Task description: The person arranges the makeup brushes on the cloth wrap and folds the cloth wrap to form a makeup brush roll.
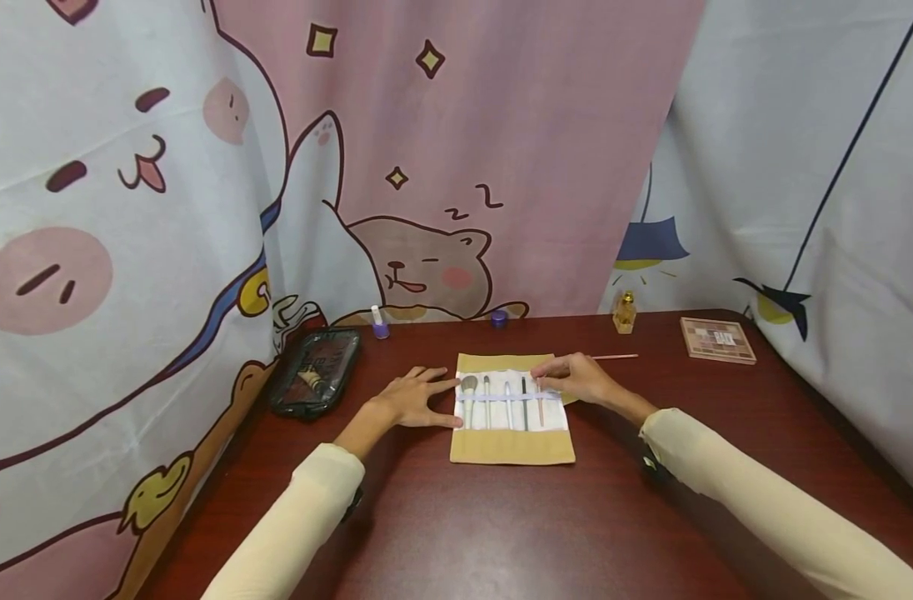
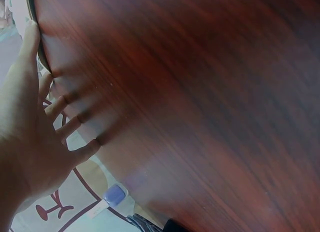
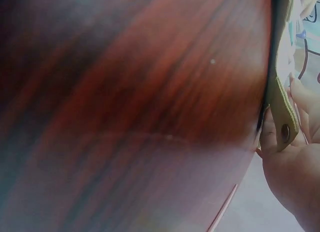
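A tan brush roll (image 1: 512, 446) lies open in the middle of the dark wooden table (image 1: 501, 533). Several makeup brushes sit under a band on its white panel. My left hand (image 1: 436, 398) rests flat on the table with fingers spread, its fingertips touching the roll's left edge; the left wrist view shows the same hand (image 2: 35, 137) pressed on the wood. My right hand (image 1: 544, 382) is at the roll's upper right, with curled fingers pinching the top of the rightmost, pink-handled brush (image 1: 541, 410). In the right wrist view the roll's tan strap tab (image 3: 282, 112) lies against that hand (image 3: 295, 187).
A clear cosmetic pouch (image 1: 316, 382) lies at the left, with a nail polish bottle (image 1: 380, 323) and a small purple jar (image 1: 499, 317) behind. A perfume bottle (image 1: 625, 312), an eyeshadow palette (image 1: 717, 340) and a thin pink stick (image 1: 614, 357) sit at the back right. Cartoon curtains enclose the table.
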`<state>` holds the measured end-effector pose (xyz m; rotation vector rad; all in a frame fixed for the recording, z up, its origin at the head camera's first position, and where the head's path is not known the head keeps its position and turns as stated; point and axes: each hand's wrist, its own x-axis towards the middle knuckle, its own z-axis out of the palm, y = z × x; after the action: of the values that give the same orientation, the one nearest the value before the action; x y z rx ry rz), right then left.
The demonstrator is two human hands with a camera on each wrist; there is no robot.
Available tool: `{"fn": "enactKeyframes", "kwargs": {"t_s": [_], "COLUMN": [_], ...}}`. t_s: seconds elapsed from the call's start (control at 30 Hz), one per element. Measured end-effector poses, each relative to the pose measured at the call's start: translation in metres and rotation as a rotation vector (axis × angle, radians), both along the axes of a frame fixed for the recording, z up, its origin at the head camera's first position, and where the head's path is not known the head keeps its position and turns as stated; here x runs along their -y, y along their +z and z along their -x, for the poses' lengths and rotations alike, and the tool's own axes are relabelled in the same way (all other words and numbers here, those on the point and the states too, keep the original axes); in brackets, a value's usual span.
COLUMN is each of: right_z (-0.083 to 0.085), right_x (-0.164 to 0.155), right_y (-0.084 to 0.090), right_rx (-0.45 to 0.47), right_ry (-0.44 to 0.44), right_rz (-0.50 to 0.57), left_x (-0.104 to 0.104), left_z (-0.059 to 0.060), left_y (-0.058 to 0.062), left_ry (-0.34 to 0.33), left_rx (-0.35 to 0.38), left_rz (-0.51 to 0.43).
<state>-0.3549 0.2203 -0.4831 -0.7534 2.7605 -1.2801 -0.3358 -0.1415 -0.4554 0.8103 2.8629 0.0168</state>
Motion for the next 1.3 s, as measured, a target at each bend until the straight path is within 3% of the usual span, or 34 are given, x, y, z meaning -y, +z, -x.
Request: {"fn": "enactKeyframes", "kwargs": {"t_s": [0.3,0.53,1.0,1.3], "right_z": [-0.0041,-0.0069,-0.0061,-0.0098], "right_x": [-0.0004,-0.0038,-0.0033,-0.0009], "right_y": [-0.0012,0.0002,-0.0003,0.0017], "right_rx": [-0.054,-0.029,-0.085,-0.116], "right_ry": [0.051,0.132,0.159,0.191], "right_rz": [-0.049,-0.032,-0.152,-0.161], "left_x": [-0.0004,-0.0021,-0.0022,-0.0008], "left_z": [-0.0004,0.0003,-0.0005,-0.0012], "left_y": [0.0007,0.0017,0.0009,0.0012], "left_ry": [0.003,0.003,0.009,0.008], "left_rx": [-0.001,0.005,0.006,-0.001], "left_rz": [0.005,0.012,0.019,0.013]}}
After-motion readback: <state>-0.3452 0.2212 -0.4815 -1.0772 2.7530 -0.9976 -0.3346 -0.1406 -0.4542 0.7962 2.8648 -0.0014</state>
